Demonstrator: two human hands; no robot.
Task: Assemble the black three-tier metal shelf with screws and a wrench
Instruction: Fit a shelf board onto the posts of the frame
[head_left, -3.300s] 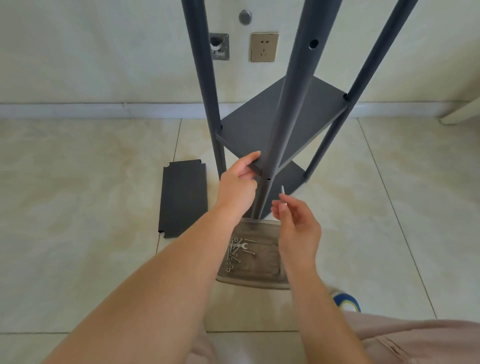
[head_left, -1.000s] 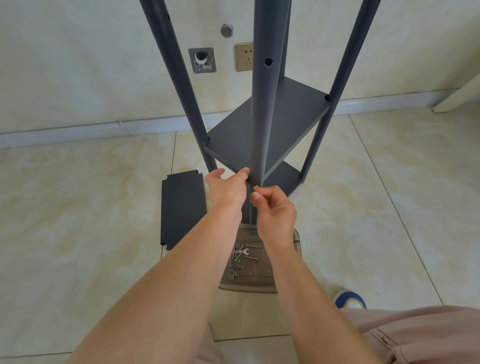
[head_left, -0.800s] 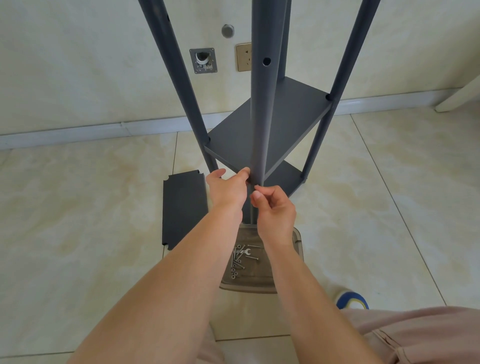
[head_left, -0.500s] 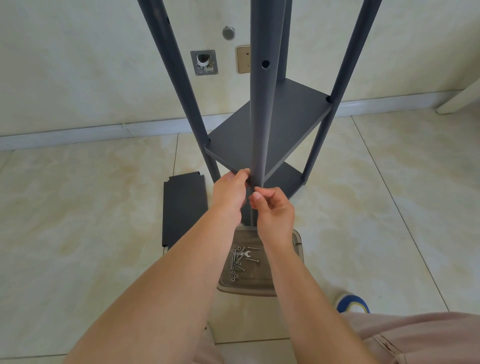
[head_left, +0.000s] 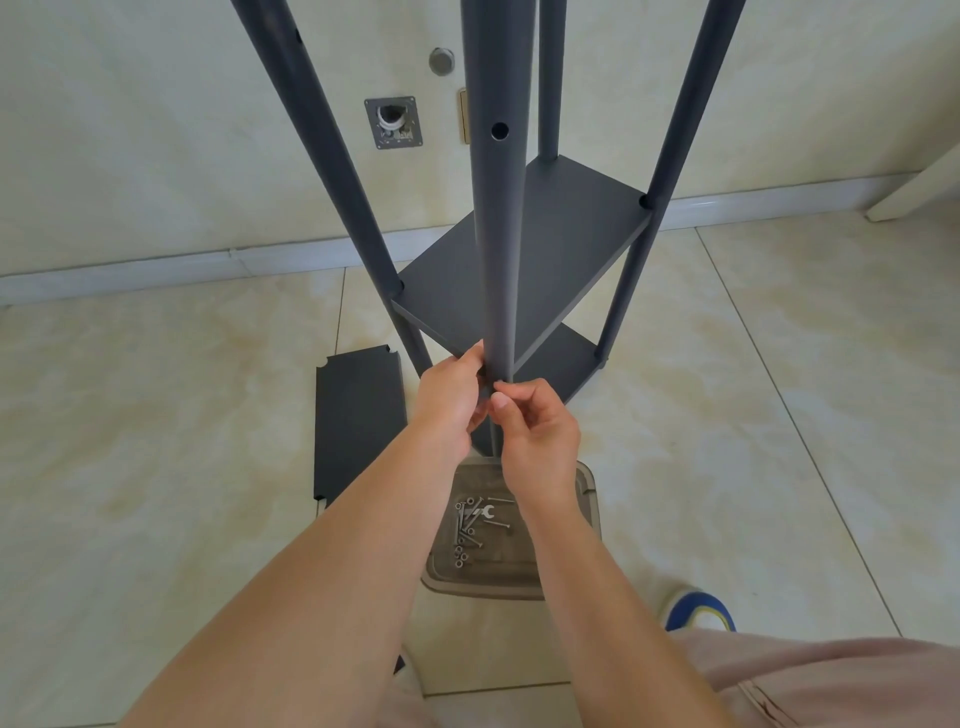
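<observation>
Compared with the earliest frame, the right hand (head_left: 537, 436) now sits against the near pole (head_left: 501, 249) at the shelf corner, fingers curled, apparently pinching a screw, which is hidden. The left hand (head_left: 449, 402) closes round the same joint.

The four posts of the shelf (head_left: 524, 260) run off the top edge, so their upper ends are out of sight. Just beyond the right hand (head_left: 540, 436), the near post (head_left: 498, 234) hides part of the middle tier and most of a wall socket (head_left: 463, 122). What the right fingertips (head_left: 501, 401) pinch is too small to tell. The left hand (head_left: 449, 402) covers the tier's corner, and its fingers go behind the post. Below the hands, the right forearm hides part of the tray (head_left: 587, 499); the screws (head_left: 467, 525) and wrench (head_left: 488, 512) there are too small to count. The shoe (head_left: 698, 613) is half hidden by a trouser leg.
</observation>
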